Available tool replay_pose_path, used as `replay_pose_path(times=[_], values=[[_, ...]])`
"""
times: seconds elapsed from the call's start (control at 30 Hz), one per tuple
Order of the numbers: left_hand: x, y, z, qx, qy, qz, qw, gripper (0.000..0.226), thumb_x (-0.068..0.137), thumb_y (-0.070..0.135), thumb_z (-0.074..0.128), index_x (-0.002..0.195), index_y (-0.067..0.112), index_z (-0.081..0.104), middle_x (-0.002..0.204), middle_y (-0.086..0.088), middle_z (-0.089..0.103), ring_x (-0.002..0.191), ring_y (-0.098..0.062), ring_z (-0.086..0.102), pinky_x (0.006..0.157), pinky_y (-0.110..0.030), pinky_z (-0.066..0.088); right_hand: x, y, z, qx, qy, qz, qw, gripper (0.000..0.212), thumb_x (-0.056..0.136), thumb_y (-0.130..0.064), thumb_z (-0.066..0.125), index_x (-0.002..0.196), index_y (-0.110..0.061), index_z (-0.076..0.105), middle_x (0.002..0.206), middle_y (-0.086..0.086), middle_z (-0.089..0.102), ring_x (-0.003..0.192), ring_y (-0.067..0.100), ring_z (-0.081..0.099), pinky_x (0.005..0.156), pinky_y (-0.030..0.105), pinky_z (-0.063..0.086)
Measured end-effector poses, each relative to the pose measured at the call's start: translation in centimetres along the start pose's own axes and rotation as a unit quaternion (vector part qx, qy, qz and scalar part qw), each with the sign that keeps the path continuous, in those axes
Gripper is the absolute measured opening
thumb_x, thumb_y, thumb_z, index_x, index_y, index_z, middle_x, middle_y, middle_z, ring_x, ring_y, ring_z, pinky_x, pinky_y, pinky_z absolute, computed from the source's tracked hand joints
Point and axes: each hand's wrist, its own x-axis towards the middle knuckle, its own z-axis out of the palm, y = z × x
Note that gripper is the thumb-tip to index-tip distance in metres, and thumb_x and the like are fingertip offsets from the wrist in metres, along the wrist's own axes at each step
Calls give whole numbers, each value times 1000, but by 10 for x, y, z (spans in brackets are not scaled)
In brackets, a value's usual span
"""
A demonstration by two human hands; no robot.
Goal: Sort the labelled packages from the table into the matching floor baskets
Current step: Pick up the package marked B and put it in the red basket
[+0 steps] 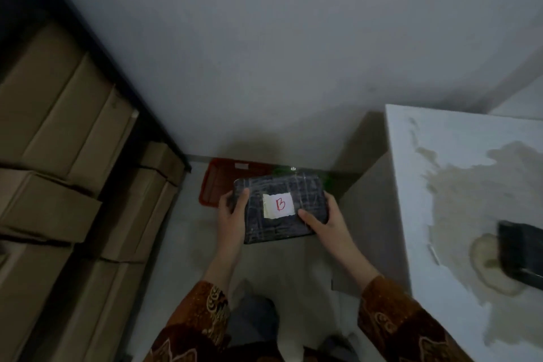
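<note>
A dark wrapped package (282, 185) with a white paper label marked with a red "B" is held flat in front of me, above the floor. My left hand (233, 214) grips its left edge and my right hand (324, 222) grips its lower right corner. Behind and below the package, a red basket (217, 182) stands on the floor by the wall. A green basket (283, 170) is next to it, mostly hidden by the package. Another dark package (520, 253) lies on the white table (440, 185) at the right.
Stacked cardboard boxes (58, 156) on a black-framed shelf line the left side. The white table has a stained top, and its side panel stands close at the right. A grey wall is ahead. My feet and the floor show below.
</note>
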Motion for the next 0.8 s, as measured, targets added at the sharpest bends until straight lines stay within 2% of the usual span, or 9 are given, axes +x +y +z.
replay_pose_path(times=[0.07, 0.13, 0.2, 0.33, 0.47, 0.6, 0.67, 0.77, 0.8], values=[[27, -2, -18, 25, 18, -15, 999, 39, 84, 44, 64, 115, 22, 53, 119, -7, 65, 99, -16, 66, 85, -37, 57, 16, 13, 31, 25, 19, 29, 999, 63, 82, -20, 69, 136, -15, 37, 122, 1, 57, 106, 9, 60, 80, 15, 55], [50, -4, -28, 50, 18, -32, 998, 50, 84, 42, 66, 122, 12, 52, 123, -12, 63, 108, -24, 64, 95, -44, 54, 32, 24, 53, 43, 34, 53, 997, 57, 84, -19, 67, 133, -16, 38, 113, -6, 59, 94, -5, 63, 73, 11, 55], [74, -11, -33, 61, 7, -45, 997, 50, 86, 35, 65, 126, 8, 53, 127, -14, 62, 112, -28, 62, 99, -48, 51, 50, 37, 66, 43, 48, 71, 995, 52, 86, -20, 65, 131, -19, 38, 109, -10, 58, 87, -12, 63, 68, 8, 54], [127, -38, -39, 98, 4, -67, 993, 45, 89, 29, 62, 128, 10, 54, 127, -14, 62, 112, -28, 62, 98, -47, 52, 99, 70, 87, -2, 52, 122, 991, 63, 88, -28, 62, 138, -12, 29, 127, 4, 53, 110, 14, 58, 92, 29, 52], [209, -97, -50, 134, 67, -67, 986, 44, 88, 30, 64, 125, 7, 54, 125, -13, 62, 111, -26, 61, 98, -45, 52, 179, 135, 114, -45, 20, 145, 988, 45, 94, -27, 52, 133, -10, 37, 128, 10, 55, 112, 22, 57, 89, 31, 48], [314, -182, -60, 156, 82, -42, 984, 38, 90, 27, 62, 122, 8, 57, 115, -4, 61, 100, -15, 58, 89, -29, 49, 280, 229, 145, -92, 9, 136, 986, 39, 94, -24, 52, 130, -9, 47, 129, 13, 56, 116, 27, 55, 100, 42, 47], [368, -228, -65, 160, 70, -29, 984, 33, 92, 25, 60, 121, 9, 59, 109, 1, 61, 94, -8, 58, 84, -20, 48, 332, 278, 160, -113, -11, 134, 984, 38, 94, -21, 52, 129, -6, 47, 130, 15, 57, 116, 30, 56, 99, 41, 48], [443, -292, -79, 169, 57, 16, 984, 10, 95, 15, 55, 100, 19, 63, 91, 8, 60, 74, 12, 57, 65, 1, 45, 402, 341, 183, -142, -44, 127, 981, 43, 95, -15, 51, 135, -2, 41, 136, 16, 52, 122, 32, 51, 100, 35, 45], [467, -309, -83, 178, 60, 25, 982, 13, 95, 11, 54, 97, 19, 63, 91, 8, 60, 72, 12, 57, 61, 3, 43, 421, 360, 191, -161, -54, 116, 979, 45, 95, -13, 50, 137, -2, 37, 138, 16, 49, 125, 32, 48, 104, 38, 42]])
